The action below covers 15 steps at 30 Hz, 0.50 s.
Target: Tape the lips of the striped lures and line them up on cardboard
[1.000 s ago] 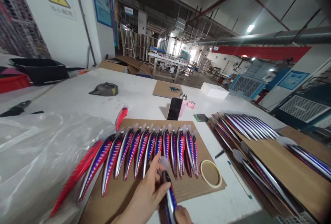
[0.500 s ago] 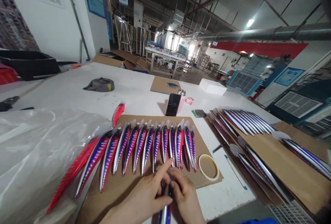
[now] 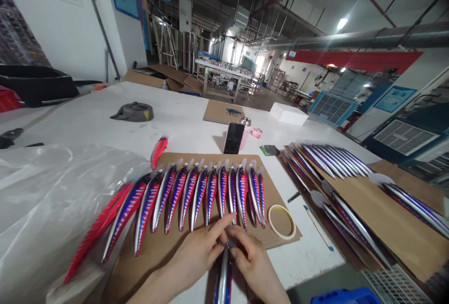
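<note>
White table (image 3: 175,114) under everything, factory room behind. Far left of the fingers: plastic bag (image 3: 66,196), with a black bin (image 3: 38,86) farther off. Cardboard sheet (image 3: 159,250) lies just beyond and left of the fingers; machinery and a long workbench (image 3: 224,68) stand well past them, a red banner (image 3: 354,62) and a duct (image 3: 333,40) up to the right.

Counts: one plain red lure (image 3: 100,231) left of the fingers, a smaller red lure (image 3: 159,152) farther out. Row of striped lures (image 3: 176,196) just beyond the fingertips, at least twelve (a few overlap at the right end). One phone (image 3: 234,139) and one pink bottle (image 3: 245,138) straight past the fingers; one tape roll (image 3: 293,224) right of them. Farther right, cardboard layers (image 3: 389,206) carrying more silver-purple lures (image 3: 333,159), too overlapped to count.

Pose: held lure (image 3: 223,278) is between the hands, head end at the fingertips, body running back toward the wearer. Left hand (image 3: 196,251) comes in from the left, thumb and curled fingers pinching that end, index stretched out; right hand (image 3: 254,257) closes on it from the right, fingers bent, thumb alongside. Exact pinch spot hidden.
</note>
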Available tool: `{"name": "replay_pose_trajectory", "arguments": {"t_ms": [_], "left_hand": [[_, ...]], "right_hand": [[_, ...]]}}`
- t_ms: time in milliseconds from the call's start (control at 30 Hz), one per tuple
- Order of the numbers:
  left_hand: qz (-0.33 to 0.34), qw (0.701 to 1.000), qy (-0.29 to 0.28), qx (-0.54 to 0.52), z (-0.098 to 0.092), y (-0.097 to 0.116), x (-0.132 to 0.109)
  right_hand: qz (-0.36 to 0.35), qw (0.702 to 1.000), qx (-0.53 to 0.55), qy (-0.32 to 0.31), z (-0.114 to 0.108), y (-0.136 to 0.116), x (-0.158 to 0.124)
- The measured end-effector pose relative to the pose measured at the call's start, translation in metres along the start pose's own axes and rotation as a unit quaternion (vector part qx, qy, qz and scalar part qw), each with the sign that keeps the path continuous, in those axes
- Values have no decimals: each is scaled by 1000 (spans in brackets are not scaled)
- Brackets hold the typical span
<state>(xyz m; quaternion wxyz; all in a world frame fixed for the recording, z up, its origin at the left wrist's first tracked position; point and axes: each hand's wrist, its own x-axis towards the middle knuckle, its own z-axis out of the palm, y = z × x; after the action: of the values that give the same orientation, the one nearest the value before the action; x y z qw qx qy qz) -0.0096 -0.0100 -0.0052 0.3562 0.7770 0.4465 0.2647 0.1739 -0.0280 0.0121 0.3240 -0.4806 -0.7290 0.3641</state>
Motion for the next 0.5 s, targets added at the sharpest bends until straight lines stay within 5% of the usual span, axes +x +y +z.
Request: {"name": "replay_pose_trajectory", "arguments": {"t_ms": [500], "left_hand": [[-5, 999, 8, -34, 1, 0, 2]], "right_hand": [[-32, 983, -177, -47, -5, -8, 20]]}}
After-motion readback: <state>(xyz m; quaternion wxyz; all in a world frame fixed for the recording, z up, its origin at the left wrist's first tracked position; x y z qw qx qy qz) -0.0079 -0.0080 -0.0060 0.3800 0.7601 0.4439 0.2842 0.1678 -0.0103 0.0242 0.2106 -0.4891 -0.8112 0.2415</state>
